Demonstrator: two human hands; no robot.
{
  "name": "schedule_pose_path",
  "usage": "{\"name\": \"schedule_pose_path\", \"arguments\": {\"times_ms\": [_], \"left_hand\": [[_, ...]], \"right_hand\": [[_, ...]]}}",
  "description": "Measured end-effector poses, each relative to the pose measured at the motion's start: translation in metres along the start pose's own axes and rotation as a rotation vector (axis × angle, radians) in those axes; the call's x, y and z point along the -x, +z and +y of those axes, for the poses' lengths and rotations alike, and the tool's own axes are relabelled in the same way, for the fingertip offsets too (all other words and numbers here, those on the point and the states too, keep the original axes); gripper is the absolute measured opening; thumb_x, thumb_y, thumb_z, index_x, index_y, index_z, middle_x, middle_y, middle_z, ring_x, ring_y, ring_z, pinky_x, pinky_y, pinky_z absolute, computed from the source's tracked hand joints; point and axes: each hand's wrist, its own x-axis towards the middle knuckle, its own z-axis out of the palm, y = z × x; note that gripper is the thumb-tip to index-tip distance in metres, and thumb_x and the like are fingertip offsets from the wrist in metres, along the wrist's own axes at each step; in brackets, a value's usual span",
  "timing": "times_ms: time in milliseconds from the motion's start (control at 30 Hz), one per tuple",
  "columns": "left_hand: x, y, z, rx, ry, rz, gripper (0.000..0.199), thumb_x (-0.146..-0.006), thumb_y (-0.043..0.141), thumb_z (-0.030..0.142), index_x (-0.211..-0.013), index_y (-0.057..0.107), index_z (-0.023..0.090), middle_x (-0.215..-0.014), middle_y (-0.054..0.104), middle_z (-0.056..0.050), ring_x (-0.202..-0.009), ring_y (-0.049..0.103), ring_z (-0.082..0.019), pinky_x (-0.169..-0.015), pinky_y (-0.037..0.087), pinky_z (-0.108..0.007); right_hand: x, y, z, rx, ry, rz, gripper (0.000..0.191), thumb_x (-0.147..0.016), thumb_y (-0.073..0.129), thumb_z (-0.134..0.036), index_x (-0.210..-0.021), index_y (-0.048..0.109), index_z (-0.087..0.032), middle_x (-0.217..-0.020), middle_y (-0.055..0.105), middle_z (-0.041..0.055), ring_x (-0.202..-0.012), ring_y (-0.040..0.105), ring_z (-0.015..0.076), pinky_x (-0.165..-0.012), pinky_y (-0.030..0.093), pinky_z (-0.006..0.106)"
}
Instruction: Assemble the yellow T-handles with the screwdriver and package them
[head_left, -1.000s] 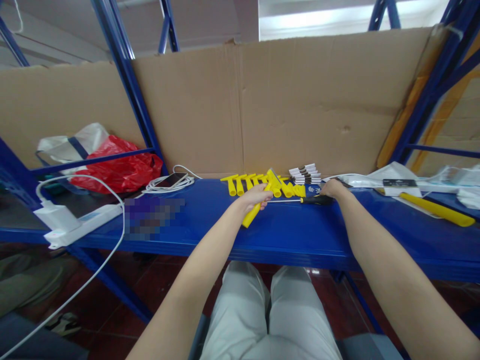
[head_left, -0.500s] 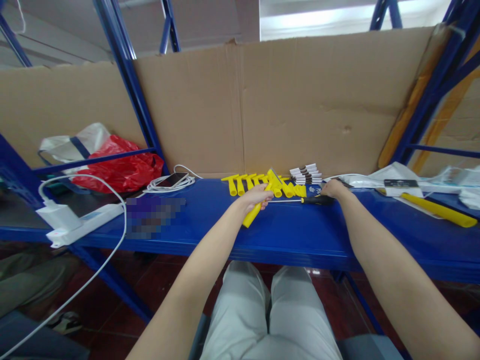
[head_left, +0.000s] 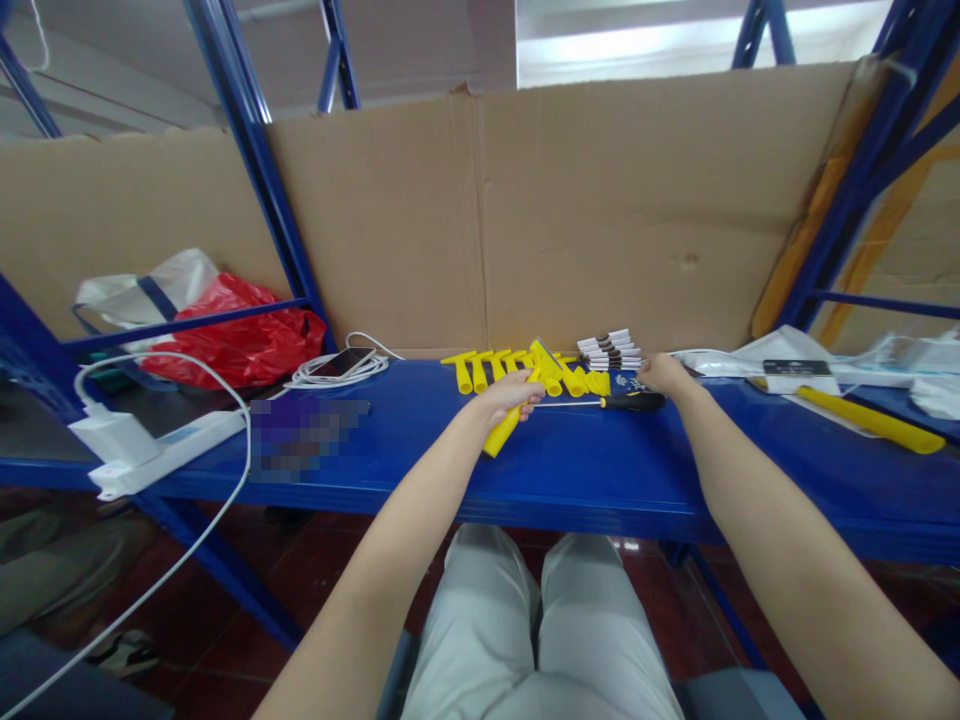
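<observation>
My left hand [head_left: 511, 396] is wrapped round a yellow-handled tool [head_left: 501, 432], its handle tilted towards the bench's front edge. Beyond it several like yellow tools [head_left: 480, 372] stand in a row along the cardboard. My right hand [head_left: 663, 374] is closed, fingertips low by the bench top, just behind the black handle of a screwdriver [head_left: 634, 401]; what it pinches is too small to make out. The screwdriver lies crosswise, its shaft pointing to my left hand. Left of my right hand lies a stack of white and dark packets [head_left: 611, 350].
On the blue bench [head_left: 420, 450], a coiled white cable [head_left: 337, 375] and a phone lie left of the tools. Further left are a red bag [head_left: 232, 330] and a white power strip [head_left: 180, 450]. A long yellow-handled item [head_left: 870, 420] and plastic packaging [head_left: 795, 345] lie at right.
My right hand has shifted slightly to the left, and more of the screwdriver's handle end shows. My left hand keeps its hold on the yellow-handled tool.
</observation>
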Motion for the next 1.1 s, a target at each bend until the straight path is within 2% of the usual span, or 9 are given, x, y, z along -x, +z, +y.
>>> {"name": "schedule_pose_path", "arguments": {"times_ms": [100,200,300,400,733,967,1100], "left_hand": [[0.000,0.000,0.000,0.015,-0.008,-0.002,0.023,-0.081,0.045,0.000,-0.078,0.038,0.022,-0.047,0.037,0.012,-0.033,0.031,-0.004,-0.037,0.024,-0.016],[0.001,0.000,0.000,0.035,-0.006,-0.022,0.022,-0.081,0.044,0.000,-0.079,0.039,0.021,-0.046,0.037,0.012,-0.032,0.031,-0.004,-0.036,0.024,-0.015],[0.001,0.000,0.001,0.049,-0.004,-0.027,0.021,-0.081,0.046,0.001,-0.078,0.039,0.021,-0.046,0.036,0.012,-0.031,0.031,-0.004,-0.036,0.024,-0.015],[0.000,0.000,0.002,0.050,-0.004,-0.045,0.020,-0.080,0.048,0.003,-0.079,0.040,0.021,-0.047,0.038,0.012,-0.031,0.031,-0.003,-0.036,0.025,-0.014],[0.002,0.001,0.003,0.091,0.023,-0.094,0.020,-0.080,0.053,0.005,-0.086,0.043,0.021,-0.047,0.038,0.013,-0.031,0.032,-0.002,-0.038,0.025,-0.013],[0.001,0.001,0.002,0.087,0.030,-0.107,0.023,-0.081,0.046,0.001,-0.092,0.045,0.021,-0.047,0.038,0.013,-0.030,0.032,-0.003,-0.036,0.025,-0.014],[0.000,0.000,0.001,0.077,0.032,-0.120,0.021,-0.080,0.047,0.002,-0.090,0.044,0.021,-0.047,0.039,0.012,-0.031,0.032,-0.003,-0.036,0.025,-0.014]], "right_hand": [[0.013,-0.014,-0.026,-0.192,0.017,0.043,0.017,-0.072,0.057,-0.009,-0.083,0.068,-0.016,-0.092,0.073,0.0130,-0.095,0.068,0.0256,-0.084,0.050,0.030],[0.024,-0.023,-0.056,-0.535,-0.119,0.056,0.010,-0.073,0.059,-0.010,-0.077,0.057,-0.019,-0.086,0.070,0.0088,-0.086,0.067,0.0202,-0.082,0.051,0.031],[0.032,-0.024,-0.080,-0.895,-0.279,-0.037,0.017,-0.072,0.063,-0.012,-0.074,0.049,-0.022,-0.075,0.065,0.0012,-0.074,0.064,0.0149,-0.079,0.052,0.031],[0.039,-0.022,-0.093,-1.069,-0.341,-0.097,0.025,-0.068,0.068,-0.014,-0.072,0.045,-0.022,-0.069,0.061,-0.0033,-0.067,0.060,0.0127,-0.075,0.053,0.031],[0.044,-0.017,-0.103,-1.094,-0.353,-0.071,0.028,-0.062,0.072,-0.016,-0.071,0.046,-0.022,-0.065,0.059,-0.0050,-0.063,0.058,0.0119,-0.070,0.052,0.029],[0.047,-0.020,-0.107,-1.070,-0.291,-0.046,0.027,-0.061,0.072,-0.015,-0.070,0.048,-0.022,-0.064,0.058,-0.0044,-0.061,0.057,0.0117,-0.065,0.052,0.028],[0.044,-0.017,-0.106,-1.020,-0.277,-0.026,0.031,-0.060,0.078,-0.022,-0.070,0.049,-0.022,-0.064,0.058,-0.0033,-0.063,0.058,0.0132,-0.066,0.052,0.030]]}}
